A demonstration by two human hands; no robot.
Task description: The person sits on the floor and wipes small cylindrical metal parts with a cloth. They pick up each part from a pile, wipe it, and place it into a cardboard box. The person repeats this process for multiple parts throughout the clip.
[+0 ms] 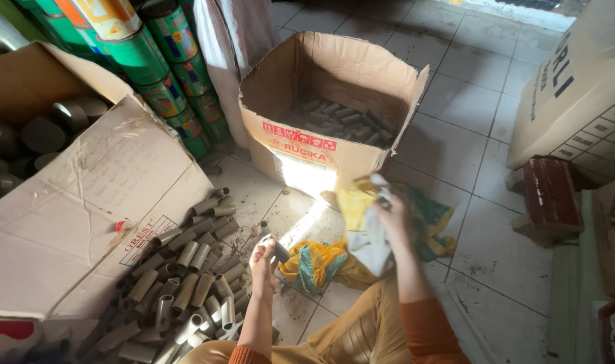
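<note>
Here, left hand gripping grey pipe piece, tilted up-left, right hand clutching cloth

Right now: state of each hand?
Left hand: closed on a short grey pipe piece.
Right hand: closed on a yellow and white rag.

Bare tiled floor lies open to the right of the open carton; leftward, the heap of grey pipe pieces and a flattened cardboard sheet block passage
</note>
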